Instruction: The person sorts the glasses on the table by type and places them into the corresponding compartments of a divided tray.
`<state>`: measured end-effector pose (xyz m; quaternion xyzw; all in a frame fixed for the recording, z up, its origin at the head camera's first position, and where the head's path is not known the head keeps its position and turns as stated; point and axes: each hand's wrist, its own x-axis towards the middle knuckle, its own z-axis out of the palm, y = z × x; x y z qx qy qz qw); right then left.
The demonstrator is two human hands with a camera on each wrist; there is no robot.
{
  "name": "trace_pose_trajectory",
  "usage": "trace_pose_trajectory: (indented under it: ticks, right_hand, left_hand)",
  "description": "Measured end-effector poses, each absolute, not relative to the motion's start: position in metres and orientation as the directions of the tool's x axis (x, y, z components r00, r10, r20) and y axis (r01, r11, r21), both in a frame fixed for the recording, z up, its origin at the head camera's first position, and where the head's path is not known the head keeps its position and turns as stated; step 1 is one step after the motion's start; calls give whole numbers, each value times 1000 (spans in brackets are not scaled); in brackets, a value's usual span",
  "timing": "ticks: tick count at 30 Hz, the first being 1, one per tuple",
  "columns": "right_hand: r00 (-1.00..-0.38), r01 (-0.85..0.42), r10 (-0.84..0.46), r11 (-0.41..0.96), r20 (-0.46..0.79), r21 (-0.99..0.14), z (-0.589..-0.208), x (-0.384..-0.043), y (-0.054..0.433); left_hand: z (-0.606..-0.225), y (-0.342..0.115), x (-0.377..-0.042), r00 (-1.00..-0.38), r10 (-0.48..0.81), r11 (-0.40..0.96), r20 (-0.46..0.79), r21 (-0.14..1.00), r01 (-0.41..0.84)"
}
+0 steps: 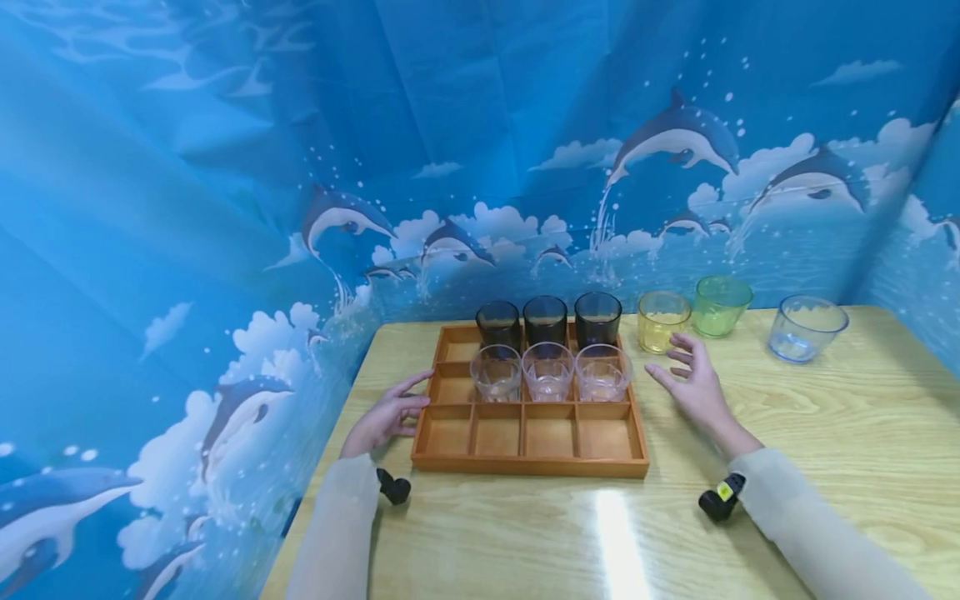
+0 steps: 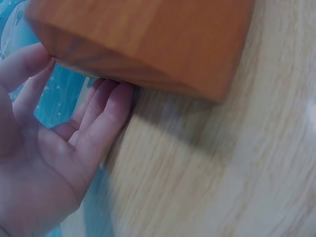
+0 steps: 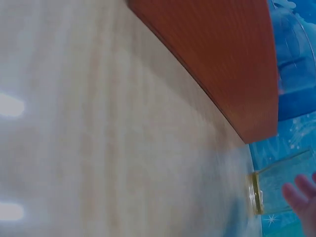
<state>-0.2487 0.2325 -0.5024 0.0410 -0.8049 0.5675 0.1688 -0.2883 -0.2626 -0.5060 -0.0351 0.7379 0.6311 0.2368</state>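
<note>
A wooden compartment tray (image 1: 530,465) sits on the table. My left hand (image 1: 386,421) touches its left side, fingertips against the wall; in the left wrist view the fingers (image 2: 111,111) reach the tray's side (image 2: 123,64). Three dark glasses (image 1: 545,321) stand in the back row of compartments, and three clear glasses (image 1: 548,373) stand in the middle row. To the right of the tray, my right hand (image 1: 697,387) hovers with loosely bent fingers, near a yellow glass (image 1: 660,325). The right wrist view shows the yellow glass (image 3: 276,185) beside the fingertips.
A green glass (image 1: 722,308) and a blue glass (image 1: 806,329) stand farther right on the wood-grain table (image 1: 825,417). A blue dolphin-print curtain (image 1: 480,150) hangs behind the table and along its left side.
</note>
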Motion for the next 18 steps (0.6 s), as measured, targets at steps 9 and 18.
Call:
trace_pose_trajectory:
  ticks: [9,18]
  right_hand:
    - [-936,-123,280,309,213,-943,-498,-266,243]
    - [-950,-15,292,312,111,-950,-497,-289,247]
  left_hand:
    - [-506,-263,-288,-894,234,220,-383,916,-335]
    - [-495,-262,-283,-873,295,218,-389,917,-335]
